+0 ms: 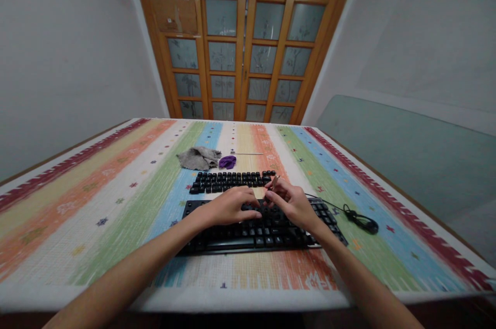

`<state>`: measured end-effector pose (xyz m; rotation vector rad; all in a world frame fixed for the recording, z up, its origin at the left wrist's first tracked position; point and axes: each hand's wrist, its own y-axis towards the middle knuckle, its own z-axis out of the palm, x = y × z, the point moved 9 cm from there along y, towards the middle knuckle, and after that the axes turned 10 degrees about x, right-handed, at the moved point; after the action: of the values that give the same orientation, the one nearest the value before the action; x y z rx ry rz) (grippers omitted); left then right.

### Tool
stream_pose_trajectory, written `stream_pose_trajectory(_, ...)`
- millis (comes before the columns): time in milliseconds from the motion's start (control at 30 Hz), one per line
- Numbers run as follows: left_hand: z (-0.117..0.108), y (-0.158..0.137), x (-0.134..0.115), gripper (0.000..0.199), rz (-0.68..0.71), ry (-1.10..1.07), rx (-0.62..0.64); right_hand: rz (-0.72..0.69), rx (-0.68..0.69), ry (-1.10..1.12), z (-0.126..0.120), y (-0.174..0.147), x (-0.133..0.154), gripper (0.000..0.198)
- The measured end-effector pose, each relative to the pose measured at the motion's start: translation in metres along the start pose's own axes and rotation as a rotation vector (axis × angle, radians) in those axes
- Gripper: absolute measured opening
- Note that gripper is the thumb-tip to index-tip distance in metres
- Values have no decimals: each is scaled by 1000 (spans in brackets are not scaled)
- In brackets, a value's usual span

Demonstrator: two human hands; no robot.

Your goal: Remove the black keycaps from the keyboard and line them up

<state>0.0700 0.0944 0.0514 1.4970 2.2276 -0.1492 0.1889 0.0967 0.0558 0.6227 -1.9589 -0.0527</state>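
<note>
**Keyboard: light, stiff board; small slick caps, grip by the edges**

You've got the keyboard (248,242) lying flat at lower centre of frame, on the striped counter (116,225). Should be light and rigid, likely to skid if you push sideways. Best hold: the front edge or the short ends, palm flat to brace. Don't lift by the cable (360,221), lower right of frame.

Loose keycaps (225,183) sit in rows just beyond the board, mid-frame. Expect hard plastic, near weightless, a bit slippery. Take each by two opposite sides with the fingertips. Exposed key mounts are probably the fragile part, so go easy on side load.

Your left hand (237,206) rests on the board, fingers loosely bent, thumb out to the side, nothing visible in it; can't see under the palm. Your right hand (287,201) is closed to a fingertip pinch above the board, seemingly on a slim tan object (276,181). Can't tell what it is.

Looks: board is black, long, rectangular, slightly angled in frame. Caps show along the near row and at the right end; the upper middle looks partly bare, though your hands cover much of it. Loose caps are black too, legends unreadable.
</note>
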Motion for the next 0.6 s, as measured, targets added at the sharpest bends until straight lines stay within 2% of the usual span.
stream_pose_trajectory(200,-7,-1,3,17,-28,-60,-68,-18,-52,-16,-6,-3,2,27)
stream_pose_trajectory(600,-16,1,13,16,-49,-172,-176,-19,-120,169,-18,-4,-12,32)
